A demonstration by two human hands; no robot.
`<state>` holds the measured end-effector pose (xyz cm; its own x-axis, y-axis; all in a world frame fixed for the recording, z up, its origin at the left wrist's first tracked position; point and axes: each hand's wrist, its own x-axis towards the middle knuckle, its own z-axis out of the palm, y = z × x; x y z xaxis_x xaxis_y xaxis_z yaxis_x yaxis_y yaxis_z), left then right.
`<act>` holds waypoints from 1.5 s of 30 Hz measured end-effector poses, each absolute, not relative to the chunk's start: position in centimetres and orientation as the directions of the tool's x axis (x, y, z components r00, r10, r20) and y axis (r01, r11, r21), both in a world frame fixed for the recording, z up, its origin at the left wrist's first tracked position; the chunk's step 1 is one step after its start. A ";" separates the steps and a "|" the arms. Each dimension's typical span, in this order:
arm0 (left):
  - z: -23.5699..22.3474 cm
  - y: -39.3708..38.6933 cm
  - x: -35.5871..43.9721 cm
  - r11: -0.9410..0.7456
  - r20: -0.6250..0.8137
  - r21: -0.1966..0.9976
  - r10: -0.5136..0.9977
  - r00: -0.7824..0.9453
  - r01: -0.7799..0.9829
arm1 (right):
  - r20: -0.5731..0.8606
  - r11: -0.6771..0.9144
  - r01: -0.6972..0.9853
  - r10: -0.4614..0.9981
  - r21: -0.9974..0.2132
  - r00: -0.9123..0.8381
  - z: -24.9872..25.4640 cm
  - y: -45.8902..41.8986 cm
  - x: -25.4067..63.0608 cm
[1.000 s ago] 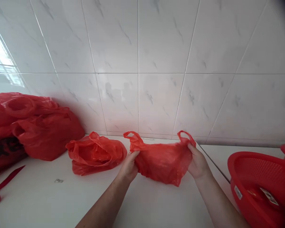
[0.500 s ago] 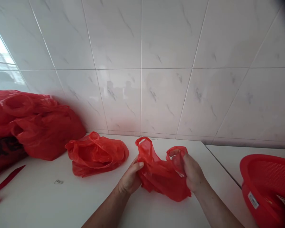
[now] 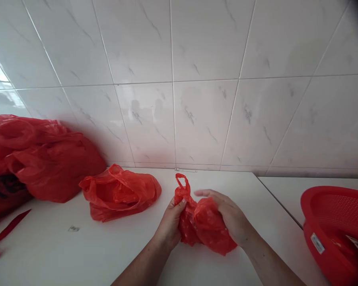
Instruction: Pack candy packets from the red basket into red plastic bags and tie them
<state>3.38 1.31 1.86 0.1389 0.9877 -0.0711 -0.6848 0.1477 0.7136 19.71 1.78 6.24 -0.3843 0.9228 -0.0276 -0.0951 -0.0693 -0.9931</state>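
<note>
A thin red plastic bag [image 3: 205, 226] is bunched up over the white counter [image 3: 77, 254] in front of me. My left hand [image 3: 170, 226] pinches its gathered top just under a handle loop that sticks up. My right hand [image 3: 229, 216] cups the crumpled body of the bag from the right, fingers curled over it. Both hands are closed on this bag.
A second crumpled red bag [image 3: 119, 192] lies on the counter to the left. A big heap of red bags [image 3: 41, 159] leans on the tiled wall at far left. A red plastic colander [image 3: 337, 230] stands at the right edge.
The bag was stretched wide between both hands; the hands have come together and scrunched it into a small bundle, one handle still poking up.
</note>
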 end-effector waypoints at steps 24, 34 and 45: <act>2.5 -0.5 5.2 -0.354 0.366 0.924 0.928 0.064 -0.143 | -0.212 -0.235 -0.057 0.940 -0.970 -0.267 5.9 1.8 18.0; 2.3 0.3 4.9 0.062 -0.057 0.868 0.998 0.026 -0.492 | -0.048 -0.092 -0.085 0.904 -0.992 -0.424 5.6 2.5 20.0; 2.8 0.4 4.7 0.099 -0.073 0.810 0.995 0.068 -0.578 | -0.094 -0.045 0.110 0.862 -0.993 -0.498 6.2 2.7 21.2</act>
